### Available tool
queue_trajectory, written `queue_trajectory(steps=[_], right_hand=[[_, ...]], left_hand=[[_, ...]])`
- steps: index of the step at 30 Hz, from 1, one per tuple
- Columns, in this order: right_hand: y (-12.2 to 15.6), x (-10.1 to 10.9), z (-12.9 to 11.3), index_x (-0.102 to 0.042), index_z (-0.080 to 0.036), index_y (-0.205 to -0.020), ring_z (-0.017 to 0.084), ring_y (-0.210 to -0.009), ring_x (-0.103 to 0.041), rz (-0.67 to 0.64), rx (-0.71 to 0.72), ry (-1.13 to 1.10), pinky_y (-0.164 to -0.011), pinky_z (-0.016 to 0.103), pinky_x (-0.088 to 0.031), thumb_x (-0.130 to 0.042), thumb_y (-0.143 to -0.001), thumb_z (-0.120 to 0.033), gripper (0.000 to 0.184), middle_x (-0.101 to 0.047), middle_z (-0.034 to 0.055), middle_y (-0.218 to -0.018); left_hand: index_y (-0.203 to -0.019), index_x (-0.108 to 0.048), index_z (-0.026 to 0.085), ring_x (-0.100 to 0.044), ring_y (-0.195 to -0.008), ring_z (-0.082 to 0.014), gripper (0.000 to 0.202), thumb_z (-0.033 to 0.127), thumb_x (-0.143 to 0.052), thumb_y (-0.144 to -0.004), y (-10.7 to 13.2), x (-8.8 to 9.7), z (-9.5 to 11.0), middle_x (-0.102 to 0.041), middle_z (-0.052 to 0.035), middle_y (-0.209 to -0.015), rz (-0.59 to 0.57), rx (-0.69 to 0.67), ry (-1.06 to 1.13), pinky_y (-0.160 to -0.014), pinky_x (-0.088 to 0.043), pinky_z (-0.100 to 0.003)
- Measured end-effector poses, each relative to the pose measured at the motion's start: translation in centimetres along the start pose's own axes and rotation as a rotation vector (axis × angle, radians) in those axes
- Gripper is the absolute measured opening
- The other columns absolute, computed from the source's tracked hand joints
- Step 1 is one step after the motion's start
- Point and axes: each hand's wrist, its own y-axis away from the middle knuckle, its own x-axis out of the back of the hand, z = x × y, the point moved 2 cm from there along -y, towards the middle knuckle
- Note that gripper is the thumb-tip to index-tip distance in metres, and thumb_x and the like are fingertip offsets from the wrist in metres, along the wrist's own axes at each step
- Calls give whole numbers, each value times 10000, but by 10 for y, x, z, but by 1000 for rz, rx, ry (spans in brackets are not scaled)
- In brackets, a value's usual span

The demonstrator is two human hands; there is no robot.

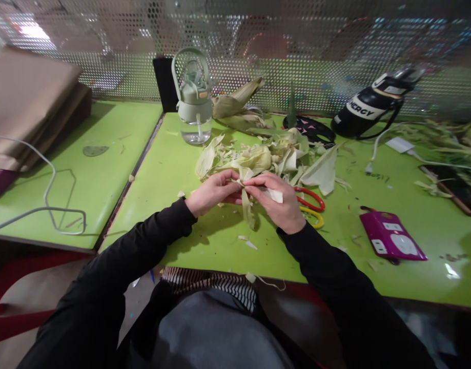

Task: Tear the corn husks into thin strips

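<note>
Between my two hands is a folded corn husk strip (247, 207), its pale upper part pinched at the fingertips and a greener end hanging down over the table. My left hand (217, 190) has its fingers closed on the strip from the left. From the right, my right hand (277, 200) pinches the same piece, thumb and forefinger close to the left fingertips. A white bit of husk shows along the right fingers. Just behind the hands lies a heap of torn corn husks (258, 156). Scissors with red and yellow handles (312, 200) lie beside my right hand, partly hidden by it.
A clear water bottle (196, 110) stands at the back, near whole husks (235, 110). A black bottle (369, 105) leans against the perforated screen (123, 66). To the right are a purple pouch (391, 236), a phone (452, 187) and a white charger (400, 145). Brown paper bags (27, 97) lie left.
</note>
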Motion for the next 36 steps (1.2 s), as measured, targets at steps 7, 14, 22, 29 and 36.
queue_trajectory(steps=[7, 14, 22, 29, 36], right_hand=[[-2, 4, -3, -776, -276, -970, 223, -851, -678, -35, 91, 76, -781, 405, -547, -678, -936, -313, 109, -733, 51, -946], [-1, 5, -2, -700, -253, -1082, 251, -941, -658, -71, 234, 209, -809, 435, -552, -627, -908, -213, 193, -691, 72, -1025], [3, 5, -1, -738, -336, -1046, 230, -951, -616, -3, 497, 577, -818, 410, -458, -648, -938, -239, 171, -732, 27, -1085], [7, 2, -10, -712, -296, -960, 238, -930, -637, 133, 619, 691, -828, 427, -402, -666, -904, -222, 103, -793, -7, -993], [1, 4, 3, -740, -253, -870, 289, -1041, -652, -1, 201, 385, -928, 509, -459, -661, -891, -282, 87, -779, 40, -1082]], left_hand=[[-835, -607, 124, -649, -608, -33, 114, 49, -594, -919, 2, -2, 1, -692, 16, -720, 63, 45, 85, -695, -557, -174], [-817, -631, 121, -640, -644, -28, 107, 105, -633, -924, 1, 2, 2, -678, 22, -715, 36, -3, 73, -724, -559, -167], [-783, -593, 118, -594, -574, -32, 188, 54, -559, -956, 4, -3, 5, -625, 43, -655, 162, -15, -33, -753, -551, -226], [-820, -597, 126, -614, -602, -59, 121, 45, -597, -910, -3, 1, 1, -646, 27, -675, 175, -152, -197, -695, -535, -226], [-701, -639, 150, -441, -547, -69, 199, -20, -633, -803, 6, -3, 7, -571, 41, -611, 246, -346, -846, -640, -441, -246]])
